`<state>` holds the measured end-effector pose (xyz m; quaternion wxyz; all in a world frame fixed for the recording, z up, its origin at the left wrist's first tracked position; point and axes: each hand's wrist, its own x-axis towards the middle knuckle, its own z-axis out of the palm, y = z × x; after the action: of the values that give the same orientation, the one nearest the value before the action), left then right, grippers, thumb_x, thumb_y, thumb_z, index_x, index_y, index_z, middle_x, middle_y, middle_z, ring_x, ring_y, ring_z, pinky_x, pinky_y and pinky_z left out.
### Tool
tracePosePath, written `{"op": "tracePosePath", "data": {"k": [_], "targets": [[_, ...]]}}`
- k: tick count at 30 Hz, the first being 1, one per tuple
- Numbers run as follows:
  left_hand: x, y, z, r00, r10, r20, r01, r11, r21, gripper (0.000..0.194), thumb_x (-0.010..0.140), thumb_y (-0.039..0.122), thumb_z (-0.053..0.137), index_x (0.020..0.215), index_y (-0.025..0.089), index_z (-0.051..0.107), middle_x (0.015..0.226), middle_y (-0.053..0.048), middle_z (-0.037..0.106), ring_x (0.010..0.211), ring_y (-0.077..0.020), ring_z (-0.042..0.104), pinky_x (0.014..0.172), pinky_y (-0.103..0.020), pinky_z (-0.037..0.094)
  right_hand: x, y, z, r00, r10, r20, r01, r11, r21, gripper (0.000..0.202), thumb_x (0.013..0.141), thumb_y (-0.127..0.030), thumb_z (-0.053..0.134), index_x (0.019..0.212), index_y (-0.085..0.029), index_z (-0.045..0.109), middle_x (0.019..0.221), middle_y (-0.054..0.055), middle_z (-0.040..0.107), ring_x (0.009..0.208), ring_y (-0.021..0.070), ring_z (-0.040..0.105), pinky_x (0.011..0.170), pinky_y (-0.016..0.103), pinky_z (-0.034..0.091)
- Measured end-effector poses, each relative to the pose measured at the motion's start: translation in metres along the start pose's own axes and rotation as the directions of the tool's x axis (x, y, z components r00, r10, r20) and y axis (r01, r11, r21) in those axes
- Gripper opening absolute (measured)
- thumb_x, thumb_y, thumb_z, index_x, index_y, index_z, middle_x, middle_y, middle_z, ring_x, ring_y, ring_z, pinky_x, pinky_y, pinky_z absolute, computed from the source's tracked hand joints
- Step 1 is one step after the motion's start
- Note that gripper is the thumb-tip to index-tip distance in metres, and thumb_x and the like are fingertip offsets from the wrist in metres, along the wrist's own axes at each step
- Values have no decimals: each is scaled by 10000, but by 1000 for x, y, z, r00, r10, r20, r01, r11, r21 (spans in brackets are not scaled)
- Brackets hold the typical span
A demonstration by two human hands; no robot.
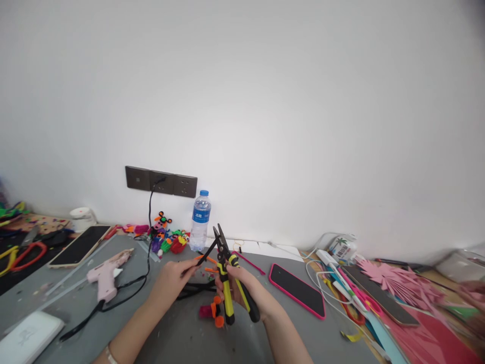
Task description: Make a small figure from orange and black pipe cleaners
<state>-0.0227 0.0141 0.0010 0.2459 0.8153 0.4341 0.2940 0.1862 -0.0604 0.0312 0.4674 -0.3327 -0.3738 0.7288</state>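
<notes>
My left hand (177, 277) is closed on a black pipe cleaner (207, 253), whose upper end meets the jaws of a pair of pliers. In my right hand (242, 283) are the pliers (226, 290), with yellow and black handles and the jaws pointing up, slightly apart at the tip. Below the hands lies a small orange and magenta piece (216, 312) on the grey mat (182, 336). More black strips (195, 289) rest between my hands, partly hidden.
A pink glue gun (106, 278) with a black cord, a phone (80, 246) and a white box (32, 337) are left. A water bottle (200, 220) stands behind beside colourful fuzzy figures (166, 240). Right are a pink-edged phone (297, 290), cables and pink paper (397, 283). Another person's hand (473, 298) is far right.
</notes>
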Motion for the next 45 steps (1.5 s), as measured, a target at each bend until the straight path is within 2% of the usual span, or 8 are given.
{"op": "tracePosePath", "data": {"k": [10, 20, 27, 31, 34, 36, 41, 45], "targets": [[0, 3, -3, 999, 5, -38, -7, 998, -66, 335, 851, 306, 464, 1026, 243, 743, 854, -42, 787, 760, -225, 726, 671, -258, 521, 5, 2, 5, 967, -142, -213, 132, 989, -62, 346, 737, -450, 687, 872, -176, 525, 537, -77, 486, 377, 60, 404, 422, 207, 279], [1, 2, 1, 995, -98, 12, 98, 948, -303, 312, 848, 430, 471, 973, 230, 675, 918, -41, 774, 724, -220, 727, 680, -284, 551, 8, -8, -16, 954, -193, -227, 222, 969, 107, 376, 700, -441, 667, 962, -185, 583, 748, 17, 614, 680, 186, 601, 673, 325, 445], [3, 5, 3, 995, -85, 51, 99, 904, -415, 368, 860, 500, 420, 914, 188, 607, 734, -27, 710, 517, -159, 621, 542, -253, 492, 4, -21, -35, 862, -260, -434, 317, 946, 63, 445, 645, -455, 697, 987, -199, 571, 839, 53, 663, 810, 261, 639, 693, 370, 471], [2, 9, -3, 993, -113, -29, 101, 954, -283, 403, 871, 496, 389, 809, 180, 632, 666, -25, 671, 600, -184, 611, 569, -253, 470, 4, -21, -52, 716, -375, -588, 372, 919, -133, 489, 612, -448, 736, 1013, -225, 568, 935, 41, 651, 812, 241, 625, 721, 356, 466], [2, 12, -6, 993, -107, -42, 95, 968, -231, 390, 856, 486, 416, 857, 193, 673, 820, -57, 723, 785, -226, 638, 698, -282, 490, 2, -19, -64, 578, -565, -589, 335, 822, -461, 460, 644, -420, 730, 1034, -227, 579, 993, 43, 627, 850, 222, 594, 778, 348, 444], [2, 12, -6, 996, -88, 0, 86, 973, -212, 397, 857, 480, 413, 871, 194, 687, 798, -53, 719, 767, -223, 633, 706, -286, 488, 1, -18, -69, 552, -643, -531, 268, 740, -617, 500, 671, -400, 713, 1112, -219, 564, 1020, 60, 626, 843, 217, 582, 796, 362, 439], [3, 9, -10, 993, -17, 120, 33, 991, -133, 384, 848, 451, 431, 813, 185, 706, 801, -52, 699, 756, -218, 622, 702, -282, 463, -3, -19, -69, 559, -762, -328, 191, 503, -843, 586, 707, -299, 673, 1263, -236, 499, 1213, 93, 584, 1076, 266, 541, 967, 433, 374], [3, 5, -17, 977, -11, 215, 28, 997, -77, 366, 839, 438, 457, 809, 198, 731, 797, -49, 706, 764, -219, 619, 689, -272, 445, 0, -13, -68, 680, -726, -98, 129, 250, -960, 607, 691, -162, 596, 1283, -258, 505, 1248, 79, 571, 1163, 278, 496, 1020, 446, 335]]}}
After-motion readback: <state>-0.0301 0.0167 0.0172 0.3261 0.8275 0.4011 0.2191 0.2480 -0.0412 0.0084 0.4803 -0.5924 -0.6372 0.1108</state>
